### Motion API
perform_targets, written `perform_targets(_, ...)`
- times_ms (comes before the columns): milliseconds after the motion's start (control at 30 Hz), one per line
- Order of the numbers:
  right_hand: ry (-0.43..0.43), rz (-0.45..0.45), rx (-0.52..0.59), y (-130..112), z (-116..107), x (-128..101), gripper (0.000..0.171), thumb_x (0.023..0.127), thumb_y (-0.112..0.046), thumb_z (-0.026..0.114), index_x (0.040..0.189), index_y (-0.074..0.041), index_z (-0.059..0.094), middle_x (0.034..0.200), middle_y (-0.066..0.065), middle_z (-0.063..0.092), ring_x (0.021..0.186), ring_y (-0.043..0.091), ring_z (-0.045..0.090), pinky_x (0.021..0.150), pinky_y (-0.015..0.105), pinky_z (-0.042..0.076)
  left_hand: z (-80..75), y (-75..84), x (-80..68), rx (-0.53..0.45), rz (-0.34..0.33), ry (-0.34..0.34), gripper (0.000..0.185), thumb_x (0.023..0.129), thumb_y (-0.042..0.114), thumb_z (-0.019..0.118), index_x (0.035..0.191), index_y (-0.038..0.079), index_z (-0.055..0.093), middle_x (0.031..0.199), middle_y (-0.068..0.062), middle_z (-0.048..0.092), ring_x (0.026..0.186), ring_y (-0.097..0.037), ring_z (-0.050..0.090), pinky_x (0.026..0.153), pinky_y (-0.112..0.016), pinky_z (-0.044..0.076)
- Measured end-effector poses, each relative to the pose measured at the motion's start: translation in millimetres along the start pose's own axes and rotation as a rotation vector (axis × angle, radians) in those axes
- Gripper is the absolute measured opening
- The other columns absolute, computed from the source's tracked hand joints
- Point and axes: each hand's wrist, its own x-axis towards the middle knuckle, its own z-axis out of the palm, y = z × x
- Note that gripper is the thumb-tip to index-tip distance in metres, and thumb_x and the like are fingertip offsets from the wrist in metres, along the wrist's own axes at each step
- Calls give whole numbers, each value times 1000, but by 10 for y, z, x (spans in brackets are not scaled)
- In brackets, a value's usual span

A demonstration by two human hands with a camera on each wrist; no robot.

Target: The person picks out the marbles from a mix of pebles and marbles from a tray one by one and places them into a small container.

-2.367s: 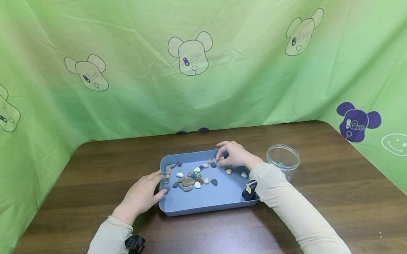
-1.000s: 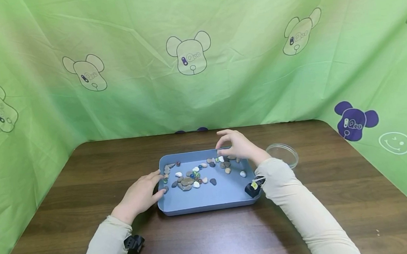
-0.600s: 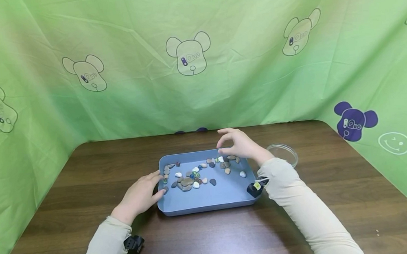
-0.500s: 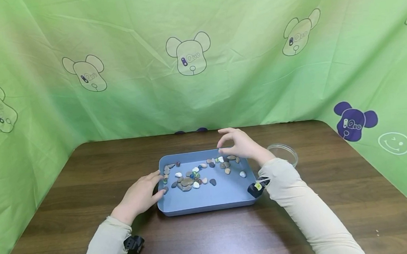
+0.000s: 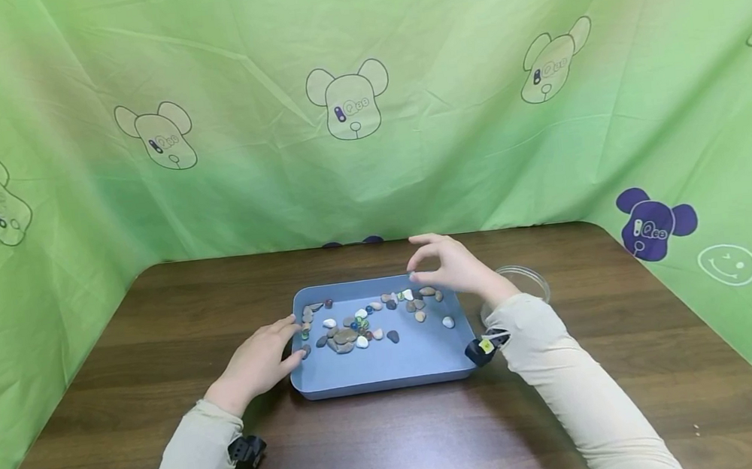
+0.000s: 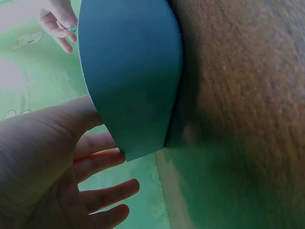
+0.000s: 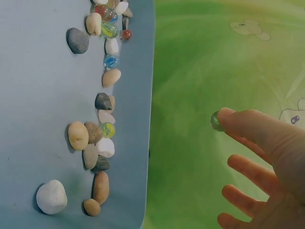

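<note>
Now the right hand (image 5: 452,266) hangs above the far right corner of the blue tray (image 5: 389,369), thumb and forefinger pinching a clear glass marble (image 7: 217,121). Pebbles (image 7: 78,135) and coloured marbles (image 7: 111,61) lie scattered inside. The left hand (image 5: 260,359), fingers spread, rests against the tray's left wall. A clear plastic jar (image 5: 529,282) stands just right of the tray.

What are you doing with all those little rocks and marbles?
A person is working at a blue tray of pebbles and glass marbles on a brown table. The right hand is raised above the tray's far right corner, pinching one small clear marble between thumb and fingertip. The left hand rests against the tray's left edge, fingers straight. A clear plastic cup stands just right of the tray, partly behind the right arm.
</note>
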Motion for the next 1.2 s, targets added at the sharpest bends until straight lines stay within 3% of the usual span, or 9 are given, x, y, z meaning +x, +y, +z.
perform_targets(1200,96,-12,-14,90,-218,-255,11,79,-12,72,90,-10,71,138,18,49,128,41,43,104,55,34,7,4,-7,-5,-1,3,44,89,27,59,126,2,57,140,-18,48,124,-39,49,103,-50,40)
